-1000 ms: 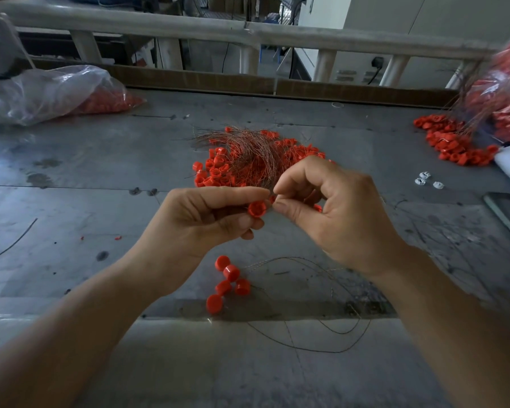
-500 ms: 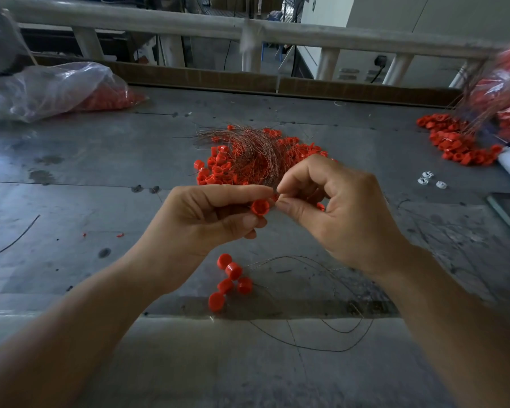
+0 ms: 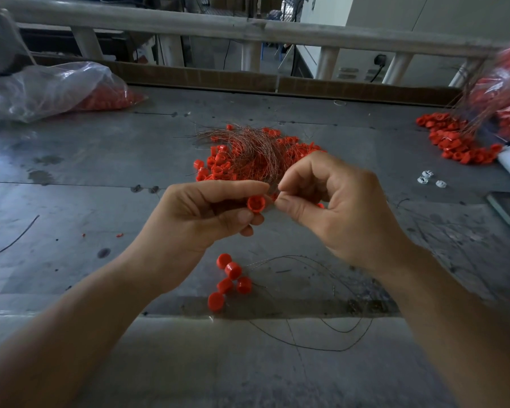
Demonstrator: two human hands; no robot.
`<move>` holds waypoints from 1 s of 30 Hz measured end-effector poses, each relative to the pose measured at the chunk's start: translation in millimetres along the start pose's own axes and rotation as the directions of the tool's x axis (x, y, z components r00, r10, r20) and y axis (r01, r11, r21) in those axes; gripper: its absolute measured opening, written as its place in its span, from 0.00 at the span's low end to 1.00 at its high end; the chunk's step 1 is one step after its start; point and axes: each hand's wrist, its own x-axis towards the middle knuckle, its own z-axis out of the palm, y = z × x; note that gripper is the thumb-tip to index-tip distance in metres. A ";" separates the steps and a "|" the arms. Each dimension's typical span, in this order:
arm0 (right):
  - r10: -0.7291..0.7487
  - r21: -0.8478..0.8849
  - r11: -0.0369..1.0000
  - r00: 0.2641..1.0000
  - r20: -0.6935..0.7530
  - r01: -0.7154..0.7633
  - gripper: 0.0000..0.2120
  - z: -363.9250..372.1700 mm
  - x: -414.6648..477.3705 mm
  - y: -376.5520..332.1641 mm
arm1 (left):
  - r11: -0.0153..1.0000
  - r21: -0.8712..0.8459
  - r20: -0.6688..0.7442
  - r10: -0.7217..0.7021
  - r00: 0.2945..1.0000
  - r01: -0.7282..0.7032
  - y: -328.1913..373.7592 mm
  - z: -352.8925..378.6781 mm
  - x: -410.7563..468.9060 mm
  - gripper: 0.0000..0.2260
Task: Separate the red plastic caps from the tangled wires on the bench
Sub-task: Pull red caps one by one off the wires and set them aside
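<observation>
Between both hands, a red cap (image 3: 256, 204) sits pinched in the left hand (image 3: 202, 219); the right hand (image 3: 333, 213) pinches its wire. Beyond them lies the tangled pile (image 3: 248, 157); below, five loose caps (image 3: 228, 279) and stray wires (image 3: 321, 334).

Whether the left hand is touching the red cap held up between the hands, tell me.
Touching. The head view shows the left hand pinching the red cap between thumb and fingertips, with no gap visible.

Holding red cap (image 3: 256, 204) in left hand (image 3: 200, 219), pinching thin wire (image 3: 273, 188) beside it with right hand (image 3: 336, 207); five loose caps (image 3: 228, 278) below, tangled pile (image 3: 248, 154) behind.
</observation>
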 end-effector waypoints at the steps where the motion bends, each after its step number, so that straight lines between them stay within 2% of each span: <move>1: 0.039 0.049 0.998 0.999 0.012 -0.039 0.14 -0.3 0.2 0.3 | 1.000 -0.021 0.000 0.000 1.000 0.000 -0.3 -0.5 0.1 0.13; 4: 0.124 0.175 0.975 0.990 0.074 -0.135 0.13 -1.3 0.3 1.1 | 0.998 -0.068 0.017 0.006 1.000 -0.005 0.0 -1.3 -0.4 0.15; 11: 0.257 0.347 0.891 0.956 0.143 -0.292 0.12 -3.9 3.9 -0.8 | 0.990 -0.141 -0.018 -0.029 0.999 0.026 0.7 3.2 0.8 0.11; 21: 0.336 0.389 0.833 0.919 0.208 -0.393 0.14 8.5 2.8 3.5 | 0.959 -0.261 0.046 -0.105 0.993 0.113 -0.4 5.7 1.9 0.11; 24: 0.325 0.333 0.864 0.923 0.206 -0.378 0.12 5.9 3.0 5.7 | 0.947 -0.291 0.037 -0.126 0.991 0.132 -1.8 6.4 2.2 0.11; 25: 0.329 0.266 0.891 0.928 0.177 -0.367 0.11 2.7 4.3 8.3 | 0.946 -0.296 0.031 -0.130 0.991 0.133 -2.1 7.1 2.2 0.11; 27: 0.370 0.103 0.923 0.929 0.018 -0.370 0.11 -8.0 8.5 20.7 | 0.944 -0.302 0.005 -0.136 0.991 0.131 -2.5 7.9 2.5 0.11; 30: 0.426 -0.019 0.896 0.869 -0.251 -0.444 0.10 -30.6 15.3 44.3 | 0.941 -0.310 -0.055 -0.164 0.985 0.139 -3.7 8.2 3.7 0.09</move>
